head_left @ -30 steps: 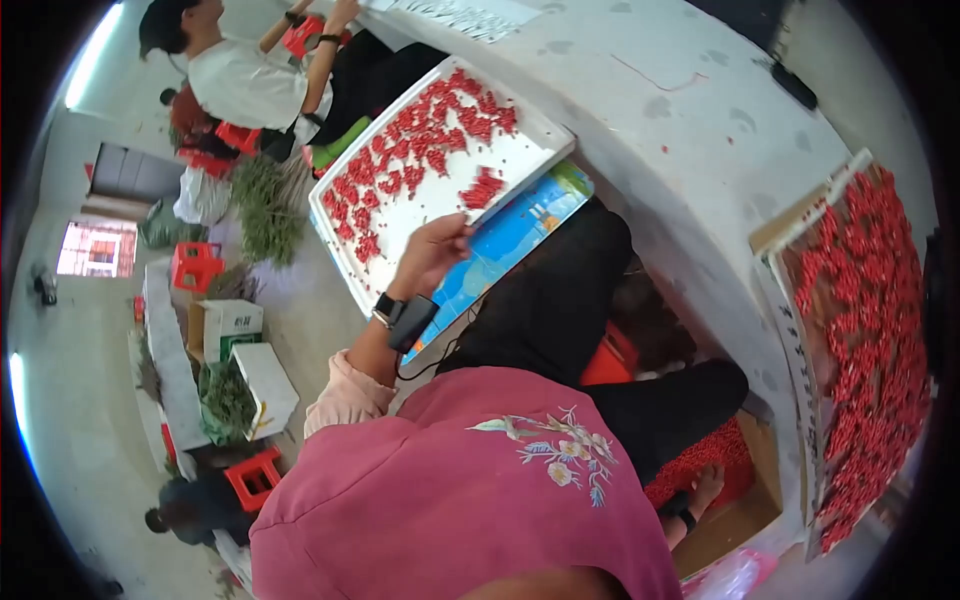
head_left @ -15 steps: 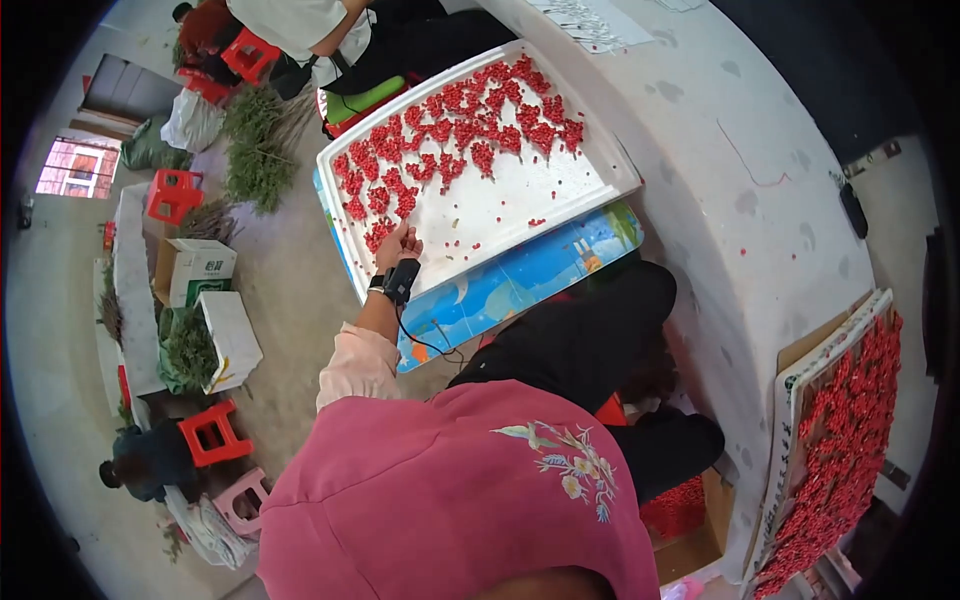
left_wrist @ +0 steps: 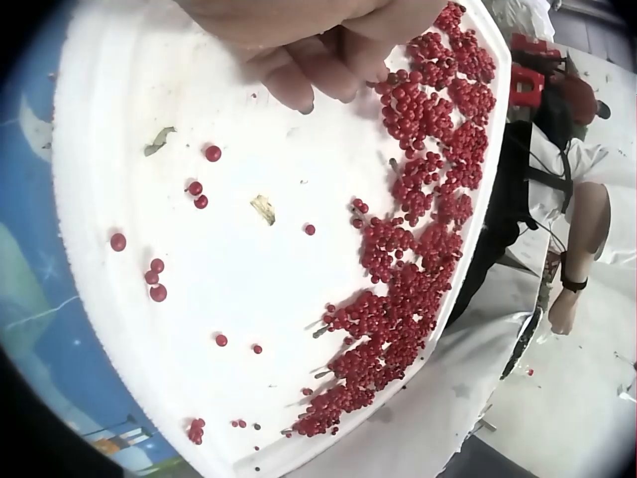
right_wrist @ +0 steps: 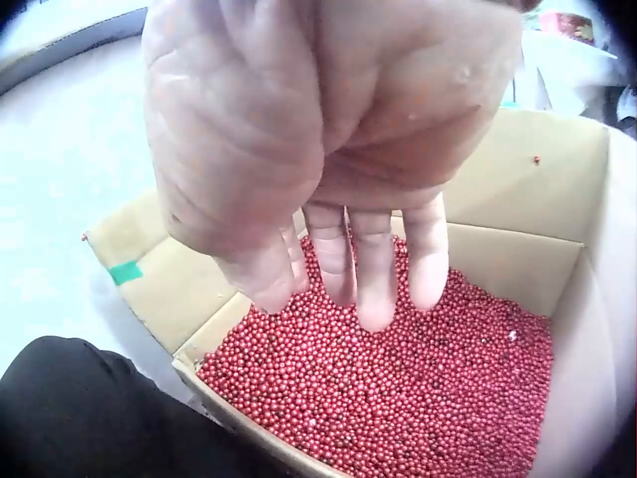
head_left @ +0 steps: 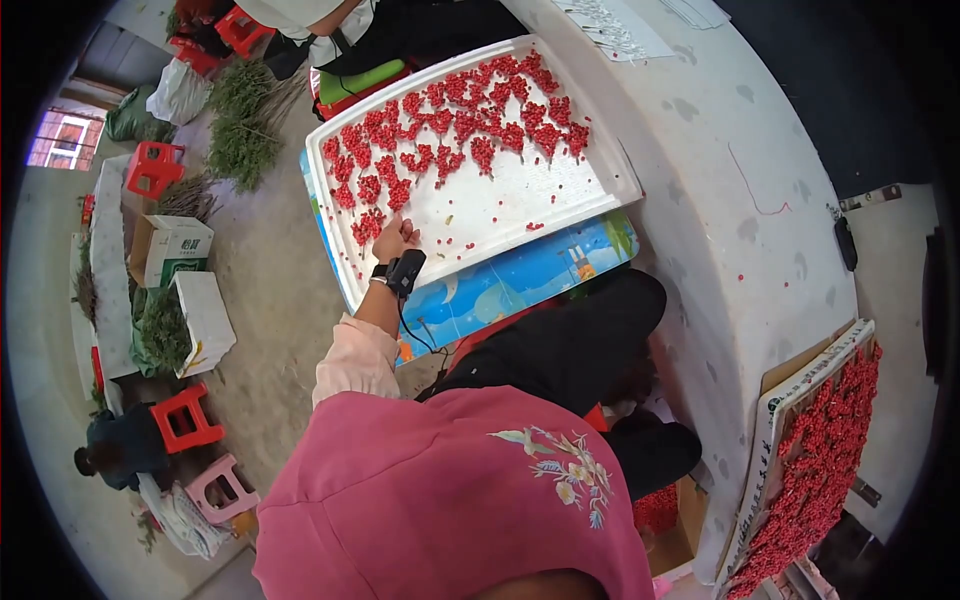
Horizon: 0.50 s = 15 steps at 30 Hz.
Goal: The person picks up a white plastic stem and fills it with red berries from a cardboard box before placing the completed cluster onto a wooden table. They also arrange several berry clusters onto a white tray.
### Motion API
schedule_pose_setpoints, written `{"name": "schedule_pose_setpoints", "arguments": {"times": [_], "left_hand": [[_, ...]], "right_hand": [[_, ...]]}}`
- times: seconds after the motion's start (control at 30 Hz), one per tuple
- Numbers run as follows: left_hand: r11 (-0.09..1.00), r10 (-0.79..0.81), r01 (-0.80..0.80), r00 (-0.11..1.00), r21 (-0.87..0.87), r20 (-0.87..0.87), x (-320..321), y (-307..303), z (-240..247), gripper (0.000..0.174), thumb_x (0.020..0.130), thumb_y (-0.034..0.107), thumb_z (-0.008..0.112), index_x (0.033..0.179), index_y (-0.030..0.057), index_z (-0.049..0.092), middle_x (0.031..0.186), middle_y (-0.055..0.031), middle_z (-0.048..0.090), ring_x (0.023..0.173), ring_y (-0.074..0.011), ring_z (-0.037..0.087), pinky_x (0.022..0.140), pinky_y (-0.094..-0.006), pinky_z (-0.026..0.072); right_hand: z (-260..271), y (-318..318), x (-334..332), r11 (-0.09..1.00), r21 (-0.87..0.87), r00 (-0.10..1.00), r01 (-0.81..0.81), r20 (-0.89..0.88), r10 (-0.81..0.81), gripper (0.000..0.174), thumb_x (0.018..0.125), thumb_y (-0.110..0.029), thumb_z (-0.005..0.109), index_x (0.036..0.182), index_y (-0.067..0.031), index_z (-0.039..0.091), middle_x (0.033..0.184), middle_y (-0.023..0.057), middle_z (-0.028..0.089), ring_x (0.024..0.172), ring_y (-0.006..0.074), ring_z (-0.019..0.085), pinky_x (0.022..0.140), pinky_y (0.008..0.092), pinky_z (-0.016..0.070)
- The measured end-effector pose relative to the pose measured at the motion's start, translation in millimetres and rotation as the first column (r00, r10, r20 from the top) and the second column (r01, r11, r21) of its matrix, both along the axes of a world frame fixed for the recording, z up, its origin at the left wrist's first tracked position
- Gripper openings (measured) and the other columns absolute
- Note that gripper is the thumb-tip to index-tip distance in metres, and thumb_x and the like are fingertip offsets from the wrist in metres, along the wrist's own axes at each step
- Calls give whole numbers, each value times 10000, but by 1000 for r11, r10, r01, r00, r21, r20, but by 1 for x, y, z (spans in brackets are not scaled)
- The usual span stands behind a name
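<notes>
In the head view, my left hand (head_left: 395,243) is over the near left part of a white foam tray (head_left: 560,185). Its fingers curl, their tips pinching at the stem side of a sprig of red berries (head_left: 398,193); the left wrist view shows them right beside the berries (left_wrist: 403,110). More berry sprigs (head_left: 482,152) lie in rows along the tray's far side. My right hand (right_wrist: 328,129), hidden in the head view, hangs with straight fingers over a heap of loose red berries (right_wrist: 398,388) inside a cardboard box (right_wrist: 528,264). Its fingertips overlap the heap.
A blue patterned board (head_left: 520,270) lies under the tray. To the right runs a grey wall ledge (head_left: 730,215), with a board covered in red berries (head_left: 810,480) leaning there. Another person (head_left: 440,35) sits beyond the tray. Red stools (head_left: 187,418) and boxes (head_left: 205,315) stand at left.
My left hand has moved left and forward, from the tray's near edge to the sprigs at its left. The bunch at the near right is gone from there. The head view has shifted.
</notes>
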<state>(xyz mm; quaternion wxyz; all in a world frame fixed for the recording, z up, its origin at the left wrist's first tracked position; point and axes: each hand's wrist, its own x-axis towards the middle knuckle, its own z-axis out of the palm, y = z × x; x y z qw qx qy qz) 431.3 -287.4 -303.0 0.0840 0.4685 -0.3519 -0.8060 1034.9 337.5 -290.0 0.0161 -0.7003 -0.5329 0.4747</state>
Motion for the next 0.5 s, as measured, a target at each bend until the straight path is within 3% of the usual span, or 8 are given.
{"name": "schedule_pose_setpoints", "arguments": {"times": [0.17,0.23,0.3,0.5], "left_hand": [[989,134,-129,988,-71,70,3,10,12,136,842,190,569,866,65,522,709,-29,543,597,-129,525,565,-302,484],[984,171,-165,980,-68,103,2,13,16,140,841,189,568,871,61,517,711,-32,541,603,-135,527,563,-306,490],[987,152,-144,982,-76,112,2,14,17,128,846,185,563,871,71,510,706,-21,534,604,-128,525,578,-305,484],[995,51,-39,992,-95,119,2,9,12,116,865,185,533,900,87,483,726,-4,514,651,-121,524,623,-307,474]], "right_hand": [[9,-13,-2,997,-70,995,11,-100,-18,263,805,-70,373,1042,-105,482,876,57,526,636,198,561,459,297,486],[10,-19,3,976,-177,987,124,-82,-141,294,799,-83,368,1068,-117,480,938,57,529,665,215,565,482,316,493],[0,-13,16,956,-231,977,182,-71,-203,309,795,-90,366,1081,-123,479,969,57,530,679,223,567,493,325,497],[-43,-7,61,972,-191,990,140,0,-142,341,788,-95,361,1107,-131,474,1017,60,524,692,235,568,498,345,495]]}}
